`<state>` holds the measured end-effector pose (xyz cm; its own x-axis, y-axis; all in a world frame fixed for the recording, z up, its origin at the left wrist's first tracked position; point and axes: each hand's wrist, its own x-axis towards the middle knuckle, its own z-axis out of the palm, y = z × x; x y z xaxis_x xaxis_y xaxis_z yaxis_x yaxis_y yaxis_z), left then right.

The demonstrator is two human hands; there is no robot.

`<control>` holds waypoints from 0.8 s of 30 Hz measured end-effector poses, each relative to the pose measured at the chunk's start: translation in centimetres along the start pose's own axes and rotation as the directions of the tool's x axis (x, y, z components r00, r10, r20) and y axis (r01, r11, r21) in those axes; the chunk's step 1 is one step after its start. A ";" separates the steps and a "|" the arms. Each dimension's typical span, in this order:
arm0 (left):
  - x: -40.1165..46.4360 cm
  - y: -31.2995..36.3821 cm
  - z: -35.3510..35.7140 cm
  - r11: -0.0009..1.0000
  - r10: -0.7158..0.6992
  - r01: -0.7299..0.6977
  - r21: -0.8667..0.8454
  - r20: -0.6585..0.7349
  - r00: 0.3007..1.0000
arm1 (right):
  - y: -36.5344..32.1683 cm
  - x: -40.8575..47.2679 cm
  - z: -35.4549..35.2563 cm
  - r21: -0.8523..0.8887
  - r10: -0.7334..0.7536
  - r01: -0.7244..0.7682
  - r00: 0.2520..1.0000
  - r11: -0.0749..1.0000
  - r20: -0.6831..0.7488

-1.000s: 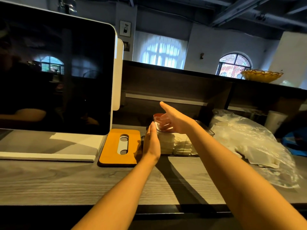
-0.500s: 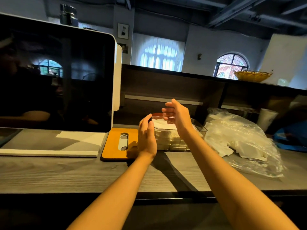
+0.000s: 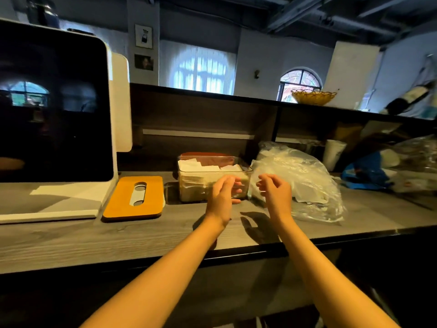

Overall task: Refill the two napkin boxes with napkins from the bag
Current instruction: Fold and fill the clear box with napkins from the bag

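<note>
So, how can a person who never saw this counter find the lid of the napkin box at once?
Start at the large dark screen on the left of the grey counter. Just right of its white base lies the lid, flat, with the clear napkin box on its other side. It alone is orange, with a slot cut through its middle.
</note>
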<state>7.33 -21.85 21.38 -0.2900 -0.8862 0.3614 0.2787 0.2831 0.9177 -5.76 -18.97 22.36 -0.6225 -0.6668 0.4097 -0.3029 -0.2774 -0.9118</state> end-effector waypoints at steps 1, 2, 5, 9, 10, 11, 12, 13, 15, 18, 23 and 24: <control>0.4 -0.2 1.0 0.999 -0.042 0.042 0.008 0.027 0.999 | 0.8 0.9 -1.1 -0.049 -0.011 0.009 0.999 0.999 -0.041; 0.7 -0.5 1.9 0.998 -0.066 0.064 0.028 0.054 0.996 | 1.5 1.8 -2.0 -0.106 -0.015 0.008 0.998 0.994 -0.066; 2.0 -1.6 4.4 0.993 -0.033 0.020 0.114 0.111 0.993 | 3.1 4.6 -4.2 -0.292 0.001 -0.019 0.998 0.956 -0.062; 3.2 -2.7 6.5 0.958 0.050 -0.106 0.265 0.210 0.977 | 4.8 7.4 -4.8 -0.444 0.088 -0.066 0.996 0.894 0.030; 3.5 -3.3 6.7 0.948 0.051 -0.119 0.295 0.227 0.972 | 5.3 7.8 -4.8 -0.470 0.108 -0.066 0.992 0.880 0.062; 3.7 -3.9 6.9 0.945 0.028 -0.101 0.311 0.231 0.973 | 5.9 8.1 -4.8 -0.499 0.120 -0.054 0.988 0.865 0.099; 4.0 -4.6 6.9 0.950 -0.013 -0.057 0.308 0.219 0.976 | 6.5 8.5 -4.7 -0.532 0.126 -0.034 0.982 0.846 0.138; 4.4 -5.2 6.9 0.955 -0.067 0.007 0.295 0.192 0.979 | 7.0 8.7 -4.7 -0.569 0.135 -0.009 0.974 0.822 0.179; 5.0 -5.8 6.8 0.958 -0.148 0.116 0.261 0.109 0.983 | 7.5 8.9 -4.6 -0.638 0.175 0.033 0.950 0.769 0.260; 5.5 -5.9 6.8 0.955 -0.201 0.192 0.228 0.018 0.979 | 8.1 9.1 -4.4 -0.776 0.209 0.127 0.925 0.618 0.318; 5.4 -6.3 6.8 0.954 -0.180 0.168 0.247 0.026 0.983 | 8.6 9.3 -4.5 -0.766 0.077 0.152 0.964 0.625 0.254; 5.5 -6.4 6.8 0.951 -0.180 0.168 0.258 0.025 0.983 | 8.6 9.2 -4.7 -0.734 0.057 0.136 0.971 0.666 0.232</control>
<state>-2.29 -26.04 18.63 -0.3580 -0.9133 0.1943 -0.0197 0.2155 0.9763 -17.44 -24.25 18.42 -0.4544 -0.8236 0.3394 -0.8160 0.2319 -0.5296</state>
